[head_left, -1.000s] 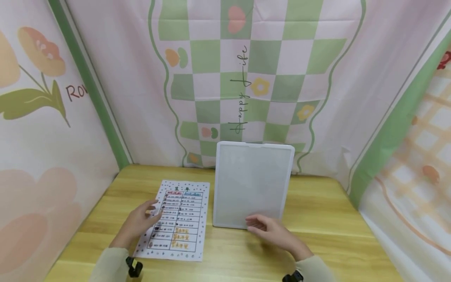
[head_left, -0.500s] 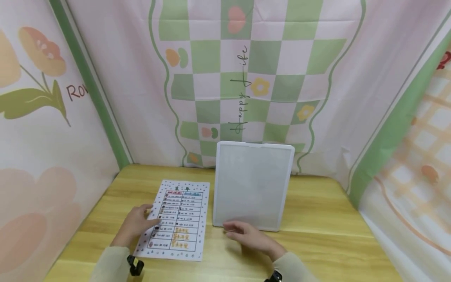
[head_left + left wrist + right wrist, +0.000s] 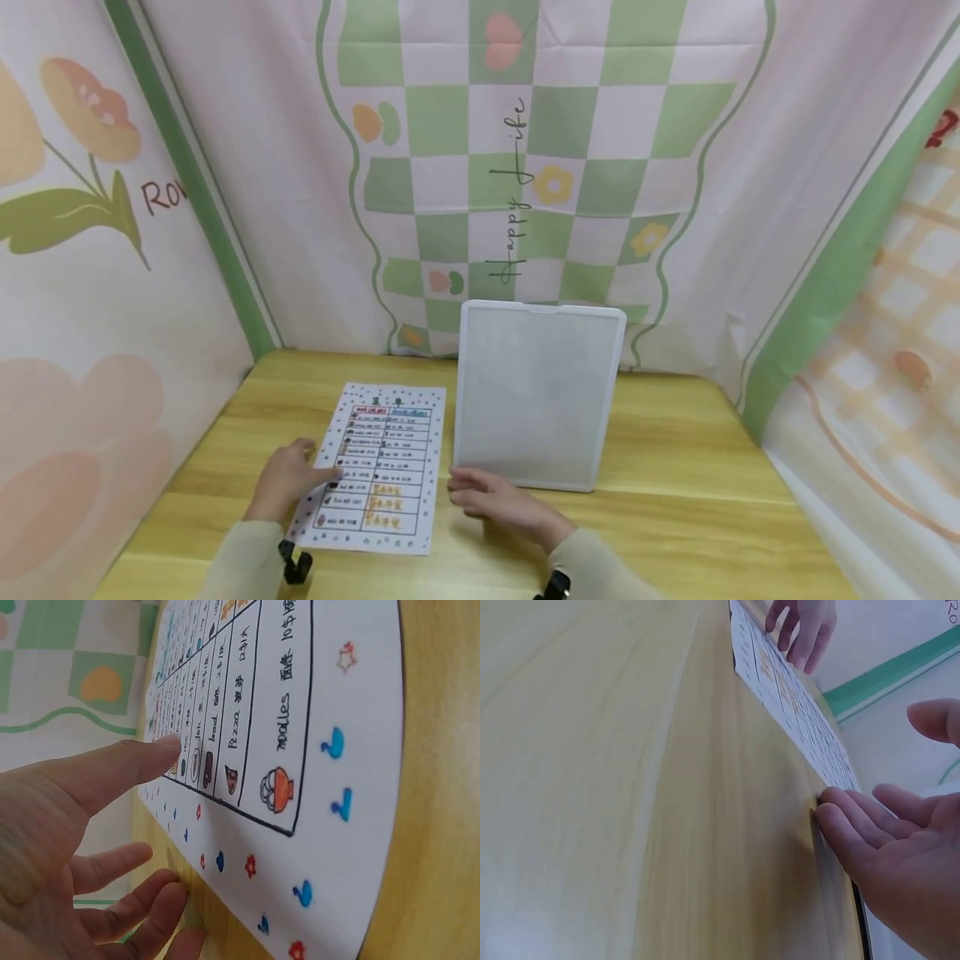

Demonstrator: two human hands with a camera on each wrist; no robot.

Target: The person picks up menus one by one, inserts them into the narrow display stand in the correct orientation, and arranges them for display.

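A printed sheet (image 3: 381,467) with a table of small pictures and words lies flat on the wooden table (image 3: 675,467); the left wrist view shows its table (image 3: 300,742) close up. My left hand (image 3: 288,477) rests on the sheet's left edge with fingers relaxed, thumb (image 3: 127,769) over the paper. A white framed board (image 3: 536,400) stands upright to the sheet's right. My right hand (image 3: 491,500) lies open on the table between sheet and board, fingertips (image 3: 840,817) touching the wood near the board's lower left corner.
Patterned cloth walls close in the table: a green-and-white checked panel (image 3: 525,150) behind, floral panels at the left (image 3: 90,250) and right (image 3: 885,333). Bare wood shows to the right of the board.
My right hand has slid left along the board's bottom edge, from under its middle to its lower left corner. My left hand has drawn back slightly toward me along the sheet's left edge.
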